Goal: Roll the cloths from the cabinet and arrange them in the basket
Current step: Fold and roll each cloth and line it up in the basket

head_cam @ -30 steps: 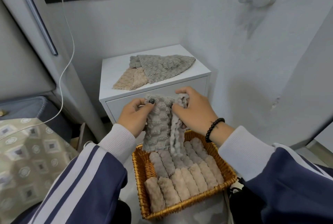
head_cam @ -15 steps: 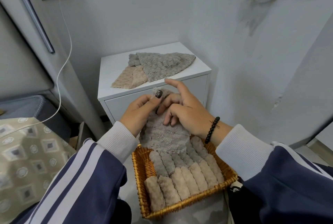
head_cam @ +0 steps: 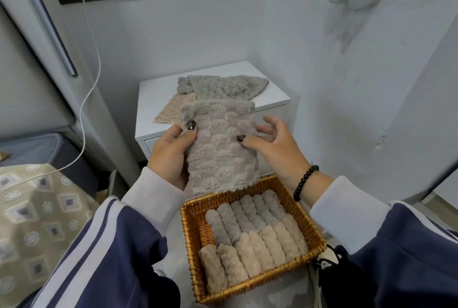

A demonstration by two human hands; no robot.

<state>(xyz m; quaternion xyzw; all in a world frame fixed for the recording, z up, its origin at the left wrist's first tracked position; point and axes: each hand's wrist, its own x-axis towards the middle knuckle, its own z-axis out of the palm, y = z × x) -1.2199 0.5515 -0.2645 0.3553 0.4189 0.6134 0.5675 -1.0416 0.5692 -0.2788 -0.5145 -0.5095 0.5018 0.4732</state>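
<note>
Grey cloth [head_cam: 220, 146] is held flat and upright above the basket [head_cam: 250, 290], in front of the cabinet [head_cam: 153, 99]. It is pinched at its left edge by the left hand [head_cam: 171, 156], thumb on the front and fingers behind. The right hand [head_cam: 275, 149] is spread wide, with only the thumb tip pressed on the cloth's face; its fingers are fanned loosely by the right edge, and whether any of them touch the back cannot be told. Two rows of rolls [head_cam: 250, 233] are already packed in the basket, grey behind and beige in front, with a gap left along the near-left wall. More cloths [head_cam: 223, 87] are left lying on the cabinet top. Judged from this, the cloth is being squared up before rolling. For a good roll, the edges should be lined up first, the fold kept narrow to match the rolls below, and the cloth wound tightly and evenly from one end, so that it is not loosened when set down.
</note>
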